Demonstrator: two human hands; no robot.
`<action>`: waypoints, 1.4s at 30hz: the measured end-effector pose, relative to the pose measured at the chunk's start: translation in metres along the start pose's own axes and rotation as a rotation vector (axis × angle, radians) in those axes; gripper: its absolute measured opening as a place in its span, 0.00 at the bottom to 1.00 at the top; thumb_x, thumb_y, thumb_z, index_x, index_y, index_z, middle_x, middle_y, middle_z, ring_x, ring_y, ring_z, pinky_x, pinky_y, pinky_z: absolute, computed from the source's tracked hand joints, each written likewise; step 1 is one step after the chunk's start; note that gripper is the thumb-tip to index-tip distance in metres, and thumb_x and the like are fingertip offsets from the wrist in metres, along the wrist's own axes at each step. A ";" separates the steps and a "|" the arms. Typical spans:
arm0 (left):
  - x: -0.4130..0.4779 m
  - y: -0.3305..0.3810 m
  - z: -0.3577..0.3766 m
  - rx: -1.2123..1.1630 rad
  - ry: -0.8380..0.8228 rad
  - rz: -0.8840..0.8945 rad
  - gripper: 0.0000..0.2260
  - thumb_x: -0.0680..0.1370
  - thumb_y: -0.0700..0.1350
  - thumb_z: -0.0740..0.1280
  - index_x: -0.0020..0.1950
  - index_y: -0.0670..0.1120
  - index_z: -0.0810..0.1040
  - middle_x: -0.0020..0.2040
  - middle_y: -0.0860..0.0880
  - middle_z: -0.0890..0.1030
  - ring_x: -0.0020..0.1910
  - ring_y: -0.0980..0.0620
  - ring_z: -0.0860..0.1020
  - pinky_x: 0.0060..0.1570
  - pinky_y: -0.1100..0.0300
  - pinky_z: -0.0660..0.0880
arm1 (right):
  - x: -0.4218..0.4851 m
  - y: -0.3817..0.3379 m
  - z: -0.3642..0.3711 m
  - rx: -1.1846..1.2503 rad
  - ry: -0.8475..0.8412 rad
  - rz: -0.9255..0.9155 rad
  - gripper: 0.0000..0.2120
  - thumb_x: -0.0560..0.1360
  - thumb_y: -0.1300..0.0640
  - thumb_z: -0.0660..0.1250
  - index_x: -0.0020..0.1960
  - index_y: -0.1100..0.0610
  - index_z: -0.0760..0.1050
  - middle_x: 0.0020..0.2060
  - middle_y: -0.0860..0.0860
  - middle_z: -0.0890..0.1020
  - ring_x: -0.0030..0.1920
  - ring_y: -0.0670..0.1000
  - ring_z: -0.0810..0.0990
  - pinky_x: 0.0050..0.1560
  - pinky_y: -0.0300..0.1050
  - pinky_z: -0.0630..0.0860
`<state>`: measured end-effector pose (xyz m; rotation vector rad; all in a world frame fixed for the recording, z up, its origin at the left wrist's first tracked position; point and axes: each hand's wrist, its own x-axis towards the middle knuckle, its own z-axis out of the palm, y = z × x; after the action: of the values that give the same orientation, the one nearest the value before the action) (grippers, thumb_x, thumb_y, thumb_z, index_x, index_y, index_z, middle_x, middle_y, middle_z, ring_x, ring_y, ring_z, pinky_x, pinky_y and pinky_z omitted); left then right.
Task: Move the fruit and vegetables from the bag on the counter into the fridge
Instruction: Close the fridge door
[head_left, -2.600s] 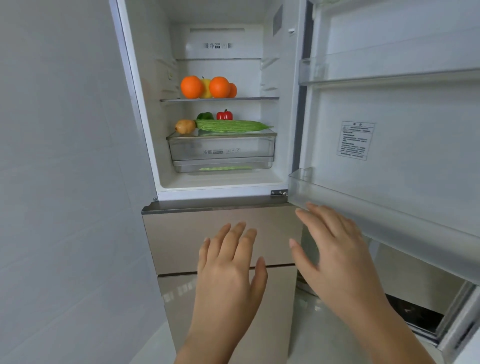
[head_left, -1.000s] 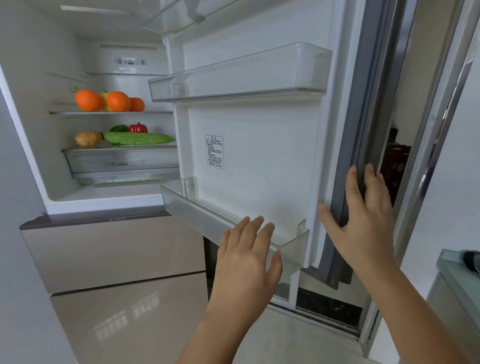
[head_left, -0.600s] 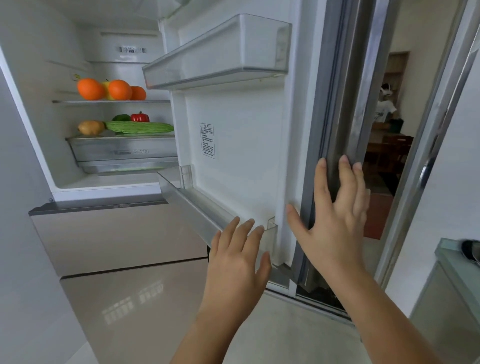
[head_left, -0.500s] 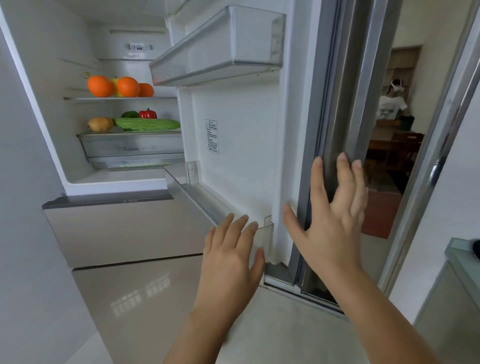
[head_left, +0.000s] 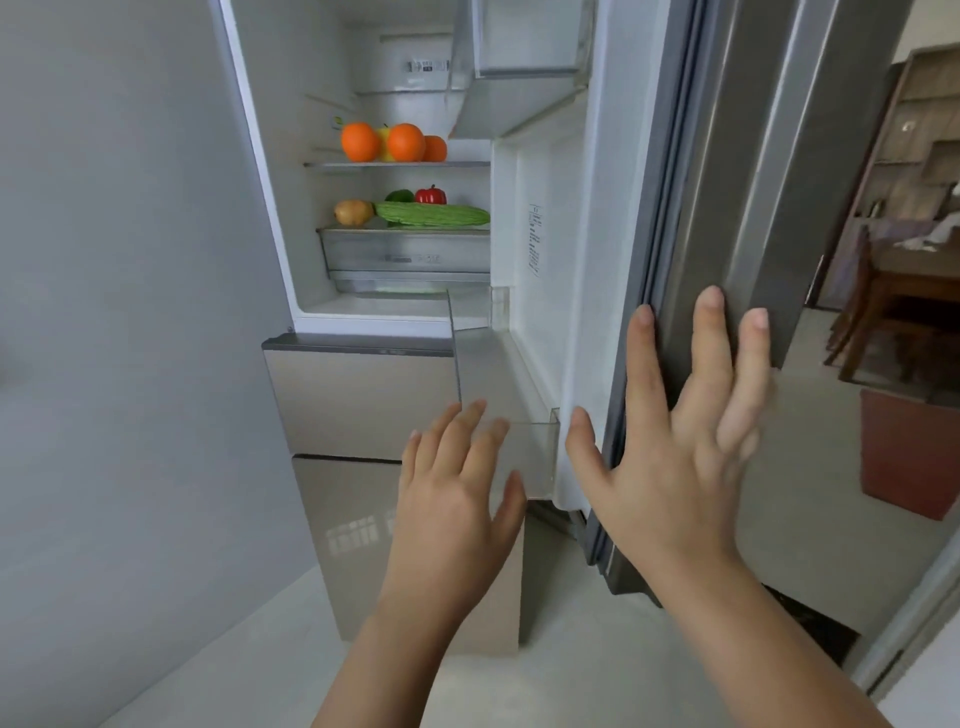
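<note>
Pressing straight, spread fingers flat on the outer edge of the fridge door, the right hand held nothing. The left hand, open and empty too, hovered by the lower door bin, which looked empty. The step seemed to be shutting the door; next would come an even push until the seal met. Inside, oranges sat on the upper shelf; a potato, green gourd and two peppers lay atop the crisper drawer. No bag showed.

We record soft, even daylight with faint shadows. The fridge interior is brightly lit from within. A pale window reflection glares on the glossy lower drawer. Motion blur smears the right hand at its outer fingers. Wide-angle distortion bends the door edges.
</note>
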<state>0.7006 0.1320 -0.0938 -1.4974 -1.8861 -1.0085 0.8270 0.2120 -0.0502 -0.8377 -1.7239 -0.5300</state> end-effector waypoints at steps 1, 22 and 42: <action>-0.003 -0.004 -0.004 0.009 0.006 -0.010 0.16 0.74 0.48 0.59 0.60 0.45 0.72 0.63 0.44 0.75 0.65 0.43 0.70 0.58 0.41 0.71 | -0.001 -0.007 0.000 0.004 0.004 -0.017 0.29 0.73 0.47 0.60 0.70 0.59 0.64 0.70 0.63 0.58 0.70 0.65 0.53 0.66 0.66 0.59; -0.044 -0.114 -0.098 0.261 0.098 -0.219 0.17 0.74 0.48 0.60 0.58 0.42 0.77 0.60 0.42 0.77 0.61 0.40 0.74 0.54 0.40 0.73 | -0.002 -0.170 0.023 0.416 -0.068 -0.223 0.30 0.71 0.53 0.64 0.70 0.62 0.64 0.71 0.60 0.62 0.72 0.60 0.55 0.72 0.50 0.47; -0.004 -0.302 -0.148 0.278 0.104 -0.187 0.18 0.74 0.49 0.59 0.59 0.42 0.75 0.61 0.43 0.77 0.62 0.41 0.73 0.57 0.41 0.72 | 0.022 -0.337 0.120 0.556 -0.157 -0.300 0.23 0.70 0.56 0.61 0.64 0.61 0.70 0.70 0.59 0.66 0.72 0.58 0.57 0.72 0.48 0.50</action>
<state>0.4022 -0.0235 -0.0798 -1.1070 -2.0234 -0.8440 0.4925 0.0839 -0.0459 -0.2292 -2.0199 -0.1584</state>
